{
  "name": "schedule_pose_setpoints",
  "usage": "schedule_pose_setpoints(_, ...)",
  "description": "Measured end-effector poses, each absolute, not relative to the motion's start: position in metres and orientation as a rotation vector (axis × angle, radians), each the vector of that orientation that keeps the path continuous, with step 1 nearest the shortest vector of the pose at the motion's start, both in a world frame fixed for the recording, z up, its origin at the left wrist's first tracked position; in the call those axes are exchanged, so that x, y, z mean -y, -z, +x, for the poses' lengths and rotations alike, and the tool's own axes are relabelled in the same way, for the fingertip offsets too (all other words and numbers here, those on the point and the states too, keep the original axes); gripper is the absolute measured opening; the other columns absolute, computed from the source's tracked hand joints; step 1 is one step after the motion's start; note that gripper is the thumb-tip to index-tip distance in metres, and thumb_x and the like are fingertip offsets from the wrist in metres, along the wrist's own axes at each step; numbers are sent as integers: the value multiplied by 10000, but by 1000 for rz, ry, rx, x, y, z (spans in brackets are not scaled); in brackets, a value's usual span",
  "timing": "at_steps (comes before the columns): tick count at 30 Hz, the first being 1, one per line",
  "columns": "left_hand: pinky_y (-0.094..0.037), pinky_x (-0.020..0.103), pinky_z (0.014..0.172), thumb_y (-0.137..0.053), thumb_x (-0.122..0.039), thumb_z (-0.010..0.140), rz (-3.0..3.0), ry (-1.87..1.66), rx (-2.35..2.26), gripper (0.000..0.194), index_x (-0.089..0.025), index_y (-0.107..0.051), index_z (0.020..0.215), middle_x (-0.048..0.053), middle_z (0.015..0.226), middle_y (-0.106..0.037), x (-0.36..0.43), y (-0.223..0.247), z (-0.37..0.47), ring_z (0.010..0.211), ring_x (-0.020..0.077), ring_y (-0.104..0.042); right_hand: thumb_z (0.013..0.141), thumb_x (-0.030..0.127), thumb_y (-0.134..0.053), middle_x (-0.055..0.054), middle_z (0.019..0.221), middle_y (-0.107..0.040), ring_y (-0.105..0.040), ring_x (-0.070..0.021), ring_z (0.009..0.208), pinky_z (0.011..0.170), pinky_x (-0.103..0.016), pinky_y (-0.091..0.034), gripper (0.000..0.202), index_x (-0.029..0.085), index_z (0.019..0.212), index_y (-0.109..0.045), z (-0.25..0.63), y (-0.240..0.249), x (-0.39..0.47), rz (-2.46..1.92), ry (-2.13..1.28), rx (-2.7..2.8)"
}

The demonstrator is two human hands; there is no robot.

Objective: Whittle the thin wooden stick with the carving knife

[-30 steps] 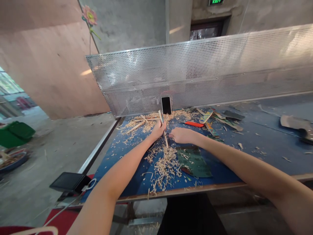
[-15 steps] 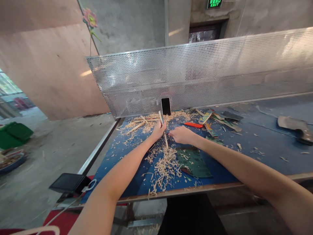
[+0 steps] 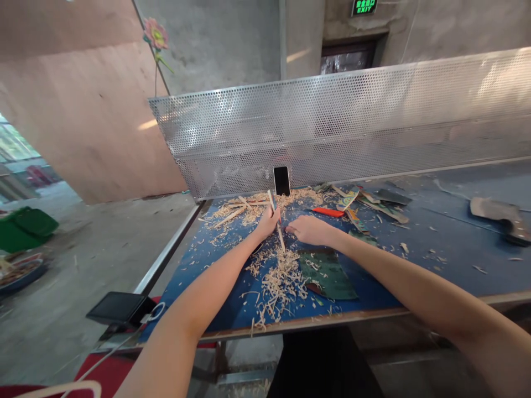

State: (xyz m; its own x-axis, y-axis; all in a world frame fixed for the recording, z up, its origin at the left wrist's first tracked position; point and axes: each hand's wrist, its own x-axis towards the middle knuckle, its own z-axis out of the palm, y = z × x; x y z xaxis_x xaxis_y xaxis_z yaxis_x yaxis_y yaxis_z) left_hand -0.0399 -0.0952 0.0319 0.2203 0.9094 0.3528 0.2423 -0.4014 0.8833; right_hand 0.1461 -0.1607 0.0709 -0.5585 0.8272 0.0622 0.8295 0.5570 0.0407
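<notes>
My left hand (image 3: 267,222) is closed around a pale wooden strip (image 3: 281,237), which slants with its lower end toward the heap of curled shavings (image 3: 279,284). Just to the right, my right hand (image 3: 309,230) is closed in a fist, knuckles up, near the strip's middle. Whatever it grips is mostly hidden by the fingers; a small dark bit shows at the thumb side. Under the hands lies a dark green sheet (image 3: 332,279) sprinkled with shavings.
A phone (image 3: 281,181) leans on the perforated metal screen (image 3: 265,121). An orange-red handled tool (image 3: 327,211) and offcuts (image 3: 381,207) lie right of it. A cleaver (image 3: 498,214) rests far right. A black device (image 3: 120,309) stands off the table's left edge.
My right hand has shifted slightly to the right, widening the gap from the strip. The strip's top has tipped a little left in my left hand.
</notes>
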Motion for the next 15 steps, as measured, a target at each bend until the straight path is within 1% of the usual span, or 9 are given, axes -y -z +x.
schedule_pose_setpoints(5, -453, 302, 744, -558, -298, 1065, 1787, -1237, -1060, 175, -245, -496, 909, -33, 705, -583, 94, -30, -38, 682, 173, -565, 1153, 339, -434, -191, 1111, -841, -804, -300, 1019, 840, -337, -526, 444, 173, 1153, -846, 142, -66, 155, -1498, 175, 2706)
schedule_pose_setpoints(10, -468, 311, 764, -547, -317, 1073, 1787, -1281, -1009, 164, -242, -502, 934, -32, 685, -578, 95, -29, -37, 679, 180, -567, 1135, 270, -430, -187, 1166, -835, -800, -314, 1063, 839, -354, -537, 422, 167, 1207, -833, 137, -60, 147, -1484, 80, 2747)
schedule_pose_setpoints(15, -460, 305, 741, -577, -407, 1076, 1766, -1274, -1014, 222, -243, -507, 945, -32, 676, -575, 97, -30, -37, 655, 175, -550, 1157, 322, -420, -208, 1169, -823, -791, -293, 1060, 884, -348, -537, 448, 135, 1171, -828, 134, -58, 145, -1501, -56, 2747)
